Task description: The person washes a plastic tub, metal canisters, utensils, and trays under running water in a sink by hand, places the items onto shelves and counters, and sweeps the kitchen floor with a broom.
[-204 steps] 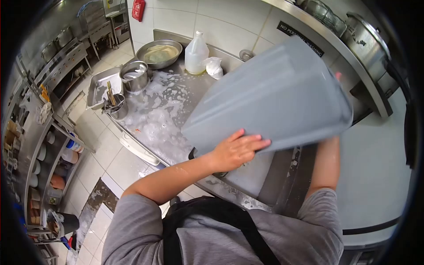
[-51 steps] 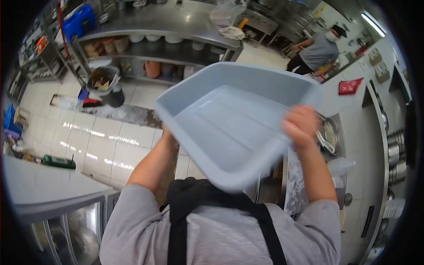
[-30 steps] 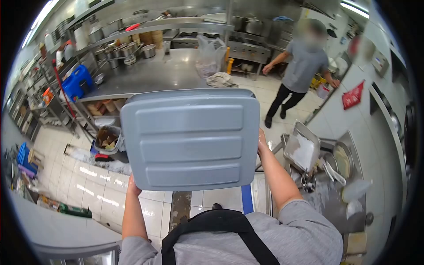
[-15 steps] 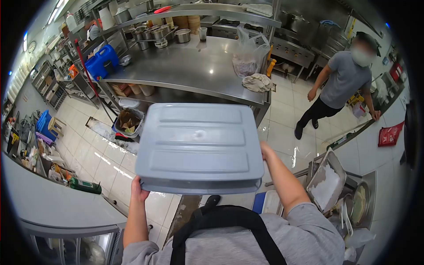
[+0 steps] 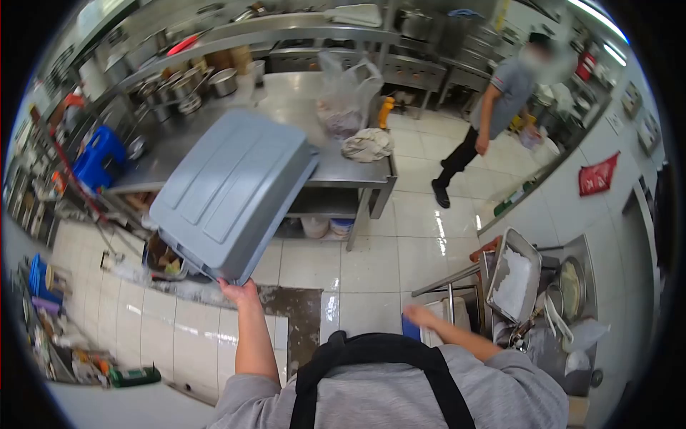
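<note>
Left of center, the gray tub (image 5: 232, 186) is clamped at its lower edge by the left hand (image 5: 238, 292); the right hand (image 5: 421, 316) is held apart, lower right of center, too blurred for its grip to be told.

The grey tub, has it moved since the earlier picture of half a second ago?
Yes. Against the steel table, the grey tub has shifted left in view and now covers more tabletop.

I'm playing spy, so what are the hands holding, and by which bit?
The left hand holds the upside-down grey tub by its rim, at the near corner. The right hand looks empty.
</note>
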{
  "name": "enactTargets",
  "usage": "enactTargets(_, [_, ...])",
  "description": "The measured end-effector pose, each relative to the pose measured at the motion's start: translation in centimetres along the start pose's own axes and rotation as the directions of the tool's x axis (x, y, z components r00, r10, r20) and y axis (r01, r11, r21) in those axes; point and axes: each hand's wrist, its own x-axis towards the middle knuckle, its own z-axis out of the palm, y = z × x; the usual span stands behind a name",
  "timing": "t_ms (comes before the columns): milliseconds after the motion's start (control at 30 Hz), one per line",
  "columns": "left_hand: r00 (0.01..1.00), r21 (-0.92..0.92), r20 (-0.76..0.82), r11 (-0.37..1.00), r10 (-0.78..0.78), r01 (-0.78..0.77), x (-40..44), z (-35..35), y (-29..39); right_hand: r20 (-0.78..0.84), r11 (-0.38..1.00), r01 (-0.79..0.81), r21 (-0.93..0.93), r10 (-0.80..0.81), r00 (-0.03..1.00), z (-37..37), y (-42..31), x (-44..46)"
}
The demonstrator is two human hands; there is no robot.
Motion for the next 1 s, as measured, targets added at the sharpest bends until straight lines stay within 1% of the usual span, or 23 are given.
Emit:
enactTargets(33, [0.997,-0.008,-0.065,0.999,0.041,-0.042,0.5,1.4,-1.7,0.141,0.993,-0.1,-0.069,0.109,0.984,2.6,3.2,-3.5])
enactTargets(67, [0.998,-0.008,-0.058,1.0,0.016,-0.017,1.1,2.3,-3.2,0.199,0.994,-0.103,-0.042,0.11,0.974,5.2,6.6,-6.6])
enactTargets(100, [0.999,0.016,-0.028,0.999,-0.033,0.033,1.9,3.1,-4.8,0.215,0.978,-0.197,-0.07,0.207,0.954,7.0,8.6,-10.2])
enactTargets(167, [0.998,0.147,0.034,0.988,0.049,-0.054,3.2,4.6,-8.0,0.162,0.932,-0.343,-0.116,0.358,0.919,8.1,10.1,-15.6])
enactTargets(267, [0.995,0.271,0.091,0.963,-0.042,0.016,2.2,8.5,-11.8,0.029,0.862,-0.499,-0.092,0.503,0.864,10.2,11.1,-21.1])
enactTargets(300, [0.995,0.303,0.084,0.952,-0.059,0.031,1.8,9.9,-13.2,-0.002,0.852,-0.519,-0.061,0.52,0.854,11.0,10.8,-22.3])
enactTargets(367, [0.996,0.45,0.046,0.892,-0.079,0.05,5.5,9.0,-15.7,-0.041,0.834,-0.552,0.03,0.552,0.833,12.5,9.9,-23.4])
enactTargets(433, [0.997,0.537,0.018,0.841,-0.08,0.058,2.6,9.9,-16.4,-0.04,0.806,-0.575,0.141,0.585,0.81,14.7,9.0,-24.6])
enactTargets(500, [0.961,0.783,0.087,0.614,-0.263,0.097,2.6,7.2,-17.1,0.005,0.756,-0.525,0.39,0.569,0.823,20.5,11.5,-25.1])
enactTargets(533, [0.926,0.866,0.043,0.477,-0.374,0.152,5.1,4.6,-18.3,0.019,0.664,-0.515,0.542,0.602,0.798,21.2,9.5,-26.4])
enactTargets(600, [0.849,0.919,-0.135,0.255,-0.511,0.3,-0.1,1.9,-18.3,0.05,0.477,-0.461,0.749,0.653,0.756,22.5,6.5,-28.5])
enactTargets(633, [0.799,0.936,-0.298,0.004,-0.523,0.352,2.4,-2.1,-21.3,0.062,0.413,-0.434,0.801,0.664,0.745,24.1,6.2,-29.5])
enactTargets(667, [0.543,0.899,-0.438,-0.342,-0.717,0.273,2.8,-5.2,-22.1,0.071,0.351,-0.402,0.846,0.674,0.736,25.1,5.8,-30.5])
enactTargets(700, [0.628,0.887,-0.406,-0.453,-0.663,0.095,-1.5,-7.4,-22.6,0.082,0.277,-0.361,0.891,0.683,0.725,26.4,5.7,-31.5])
enactTargets(733, [0.509,0.921,-0.219,-0.349,-0.833,-0.175,-6.2,-10.6,-22.5,0.097,0.186,-0.306,0.934,0.69,0.717,28.0,5.9,-32.4])
enactTargets(767, [0.488,0.906,-0.229,-0.367,-0.842,-0.209,-11.0,-12.5,-23.1,0.114,0.082,-0.233,0.969,0.691,0.714,29.7,6.7,-33.2])
enactTargets(800, [0.321,0.799,-0.294,-0.415,-0.901,-0.435,-16.3,-14.0,-23.8,0.126,-0.034,-0.142,0.989,0.686,0.717,31.3,7.4,-34.0])
enactTargets(833, [0.159,0.662,-0.386,-0.393,-0.909,-0.639,-21.9,-15.2,-24.0,0.113,-0.096,-0.065,0.993,0.676,0.728,32.4,8.1,-34.9])
enactTargets(867, [-0.08,0.55,-0.24,-0.068,-0.968,-0.832,-27.9,-15.7,-22.9,0.045,-0.029,-0.035,0.999,0.662,0.748,32.9,9.0,-35.9])
enactTargets(900, [-0.345,0.371,-0.14,0.274,-0.928,-0.887,-33.3,-15.3,-21.7,-0.167,0.427,-0.167,0.889,0.641,0.749,29.7,7.9,-38.2])
enactTargets(933, [-0.498,0.309,-0.077,0.454,-0.864,-0.836,-37.8,-14.9,-21.2,-0.372,0.755,-0.329,0.567,0.591,0.716,25.4,6.1,-40.8])
enactTargets(967, [-0.638,0.235,-0.026,0.615,-0.77,-0.752,-41.9,-14.4,-20.8,-0.444,0.708,-0.21,0.675,0.616,0.651,24.5,7.1,-42.1])
enactTargets(1000, [-0.687,0.197,-0.015,0.672,-0.726,-0.714,-45.7,-13.8,-20.6,-0.594,0.762,-0.18,0.623,0.609,0.525,21.5,6.3,-43.8])
